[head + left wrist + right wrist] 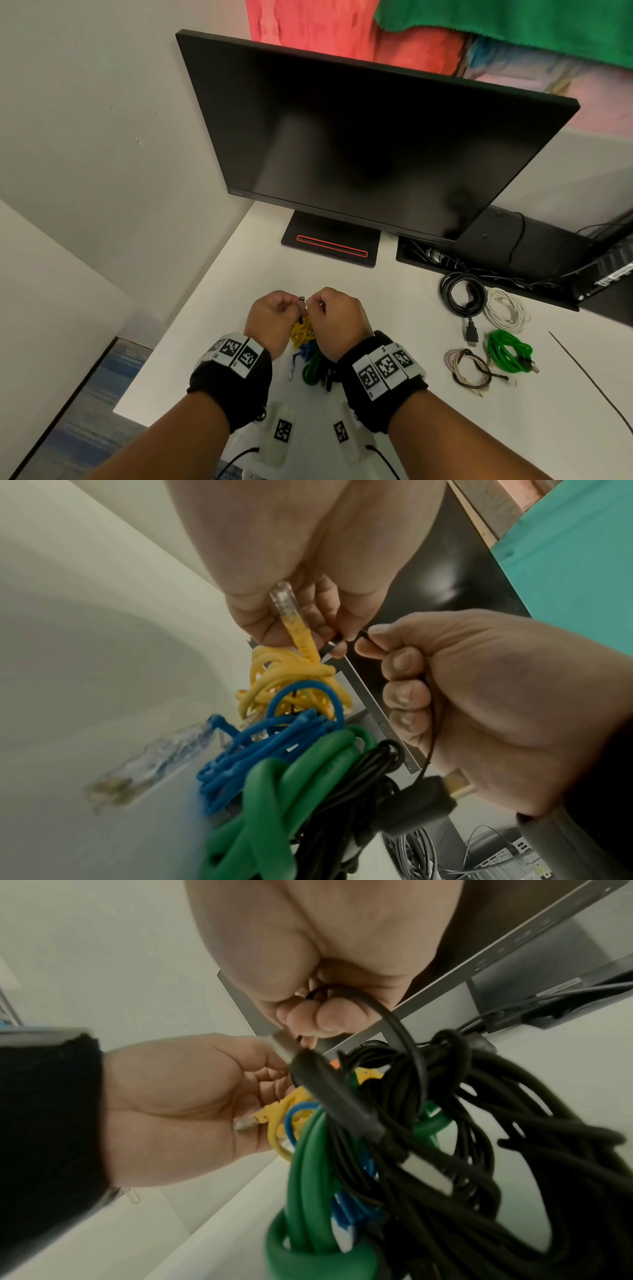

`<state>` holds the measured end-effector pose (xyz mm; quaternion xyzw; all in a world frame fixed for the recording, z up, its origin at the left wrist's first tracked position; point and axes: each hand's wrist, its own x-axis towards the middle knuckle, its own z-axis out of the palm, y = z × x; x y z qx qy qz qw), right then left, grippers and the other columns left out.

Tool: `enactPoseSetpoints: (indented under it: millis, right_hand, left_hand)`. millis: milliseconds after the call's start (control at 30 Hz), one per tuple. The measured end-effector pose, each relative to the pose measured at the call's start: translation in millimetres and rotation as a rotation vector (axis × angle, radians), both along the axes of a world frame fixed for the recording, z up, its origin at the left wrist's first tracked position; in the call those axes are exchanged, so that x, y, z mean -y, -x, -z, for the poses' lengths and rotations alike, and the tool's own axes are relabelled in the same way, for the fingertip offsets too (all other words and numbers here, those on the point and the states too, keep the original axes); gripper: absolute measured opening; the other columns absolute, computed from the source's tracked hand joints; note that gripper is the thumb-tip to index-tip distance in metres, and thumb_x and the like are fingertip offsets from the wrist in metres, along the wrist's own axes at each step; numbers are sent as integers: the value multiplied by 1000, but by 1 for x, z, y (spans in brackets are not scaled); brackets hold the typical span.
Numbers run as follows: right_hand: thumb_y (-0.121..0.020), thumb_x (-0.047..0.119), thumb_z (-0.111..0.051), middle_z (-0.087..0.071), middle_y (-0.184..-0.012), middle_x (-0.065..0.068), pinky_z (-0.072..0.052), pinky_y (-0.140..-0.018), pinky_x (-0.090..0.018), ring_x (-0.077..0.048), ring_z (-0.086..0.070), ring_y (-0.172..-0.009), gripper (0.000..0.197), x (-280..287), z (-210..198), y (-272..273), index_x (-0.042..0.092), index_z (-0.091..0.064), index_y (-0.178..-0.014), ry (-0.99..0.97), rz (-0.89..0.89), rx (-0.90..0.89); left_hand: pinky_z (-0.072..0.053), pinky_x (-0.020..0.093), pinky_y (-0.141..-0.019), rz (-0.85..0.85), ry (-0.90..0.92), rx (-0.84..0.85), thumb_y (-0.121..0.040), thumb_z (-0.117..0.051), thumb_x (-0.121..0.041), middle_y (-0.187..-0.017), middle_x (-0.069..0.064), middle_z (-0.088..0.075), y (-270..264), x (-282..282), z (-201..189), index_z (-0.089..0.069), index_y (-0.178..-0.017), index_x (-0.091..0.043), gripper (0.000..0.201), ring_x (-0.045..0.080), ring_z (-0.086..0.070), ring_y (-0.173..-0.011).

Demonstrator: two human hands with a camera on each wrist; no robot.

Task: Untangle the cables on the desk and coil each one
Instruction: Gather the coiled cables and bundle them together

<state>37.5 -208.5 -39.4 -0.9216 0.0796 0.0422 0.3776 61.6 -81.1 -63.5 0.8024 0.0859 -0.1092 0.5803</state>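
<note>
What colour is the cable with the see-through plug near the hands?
Yellow. The yellow cable with its clear plug shows best in the left wrist view.

Left hand and right hand raised side by side, knuckles up. Fingers of both curled, tips nearly meeting.

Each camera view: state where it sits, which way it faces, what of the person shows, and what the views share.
Head: looks down over the desk; both forearms, left hand, right hand.
Left wrist: under the left palm, facing the tangled cables; the right hand's curled fingers opposite.
Right wrist: under the right palm, facing the tangle; left palm opposite.
Shared: all three show the yellow cable.
</note>
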Motion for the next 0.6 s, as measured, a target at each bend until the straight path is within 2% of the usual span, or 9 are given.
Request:
enactPoseSetpoints:
  millis: [233, 333, 433, 500, 600]
  right_hand:
    - [-101, 34, -44, -69, -90, 1, -55, -73, -31, -16, -62, -80, 26, 2, 0, -4, 19, -65, -97, 11, 0, -2]
    - [-102, 35, -43, -69, -94, 1, -47, -69, -25, -14, -60, -80, 27, 2, 0, -7, 19, -64, -100, 63, -23, -27]
    - [-101, 36, -44, -69, -93, 1, -43, -67, -24, -13, -59, -78, 27, 3, 0, -9, 19, -65, -99, 97, -43, -25]
    - [-101, 36, -44, -69, -91, 0, -44, -66, -25, -14, -59, -77, 26, 3, -1, -10, 19, -65, -98, 112, -49, -28]
    - [-100, 36, -44, -69, -91, -1, -48, -68, -27, -16, -61, -79, 28, 2, -1, -10, 18, -65, -98, 110, -40, -25]
  left_hand:
    - [-49, 22, -59, 3, -4, 8, -85, -63, -4, -62, -6, -70, -2, 0, 1, -72, -77, -14, 16, 4, -62, -56]
    - [-47, 17, -56, 12, -35, 23, -85, -63, -5, -62, -8, -69, -3, -1, 1, -71, -77, -16, 16, 1, -61, -55]
    - [-46, 14, -53, 18, -56, 37, -85, -63, -4, -65, -6, -69, -4, -1, 1, -70, -77, -18, 18, 2, -60, -55]
    - [-45, 14, -53, 20, -67, 40, -86, -63, -5, -69, -3, -69, -4, 0, 0, -70, -77, -19, 18, 5, -60, -57]
    - [-43, 10, -52, 37, -95, 52, -86, -64, -6, -70, -3, -68, -4, 0, -2, -69, -76, -20, 18, 1, -58, -56]
